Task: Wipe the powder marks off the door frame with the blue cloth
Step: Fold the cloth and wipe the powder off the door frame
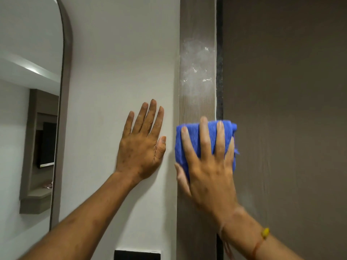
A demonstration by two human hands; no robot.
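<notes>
A brown wood-grain door frame (pixel 197 19) runs top to bottom right of centre. White powder marks (pixel 197 66) smear its upper part. My right hand (pixel 208 166) presses a folded blue cloth (pixel 195 134) flat against the frame, below the powder, with fingers spread over the cloth. My left hand (pixel 142 143) lies flat and open on the white wall (pixel 122 62), just left of the frame, holding nothing.
The dark brown door (pixel 285 109) fills the right side, behind a black seal strip (pixel 219 72). An arched mirror (pixel 32 109) hangs on the wall at the left. A black switch plate (pixel 137 255) sits at the bottom edge.
</notes>
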